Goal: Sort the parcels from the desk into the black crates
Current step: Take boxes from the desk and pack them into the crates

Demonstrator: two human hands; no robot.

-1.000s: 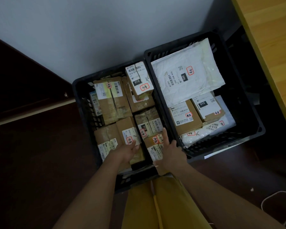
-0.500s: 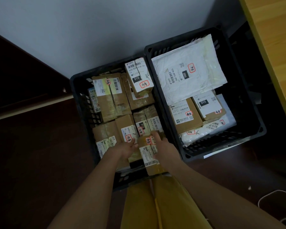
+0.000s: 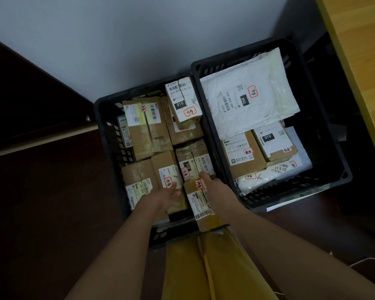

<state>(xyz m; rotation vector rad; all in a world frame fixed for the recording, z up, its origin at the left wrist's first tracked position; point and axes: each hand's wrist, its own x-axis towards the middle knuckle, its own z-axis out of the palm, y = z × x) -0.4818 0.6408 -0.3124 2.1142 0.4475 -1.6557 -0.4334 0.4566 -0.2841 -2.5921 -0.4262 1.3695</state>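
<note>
Two black crates (image 3: 325, 161) sit on dark floor (image 3: 41, 213) against a pale wall (image 3: 139, 40); right hand (image 3: 217, 189) grips a cardboard parcel (image 3: 200, 204), left hand (image 3: 165, 197) spread.

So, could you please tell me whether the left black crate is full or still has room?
Nearly full. The left crate holds brown parcels side by side across its floor, one stacked on top; hardly any bare floor shows.

We read "010" on the upright carton (image 3: 183, 102), "060" on the white mailer (image 3: 247, 100), and "010" on the right-crate box label (image 3: 268, 137).
</note>
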